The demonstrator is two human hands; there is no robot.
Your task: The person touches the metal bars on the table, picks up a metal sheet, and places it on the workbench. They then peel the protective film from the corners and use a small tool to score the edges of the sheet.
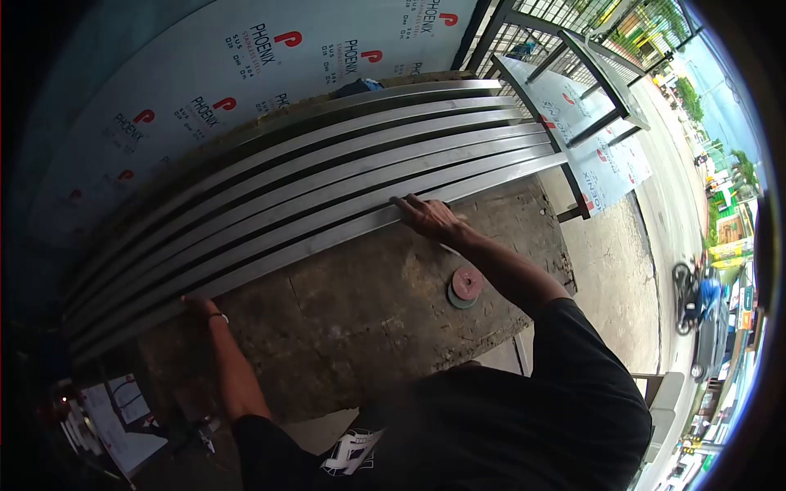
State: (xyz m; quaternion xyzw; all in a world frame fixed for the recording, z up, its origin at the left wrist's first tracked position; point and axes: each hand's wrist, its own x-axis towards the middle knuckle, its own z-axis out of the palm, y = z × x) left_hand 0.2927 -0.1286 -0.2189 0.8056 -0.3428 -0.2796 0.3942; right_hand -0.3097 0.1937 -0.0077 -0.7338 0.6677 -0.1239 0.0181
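Note:
Several long stainless steel square tubes (327,176) lie side by side on a worn wooden workbench (368,303). My right hand (427,216) grips the nearest tube (327,237) from above, fingers curled over its edge. My left hand (201,306), with a band on the wrist, presses against the same tube further along its length, at the bench's left part. Whether the left fingers wrap around the tube is hard to tell.
Red sanding discs (467,285) lie stacked on the bench by my right forearm. White sheets printed PHOENIX (246,74) stand behind the tubes. A metal frame (589,78) stands at the right. A street with a motorcyclist (696,299) runs beyond.

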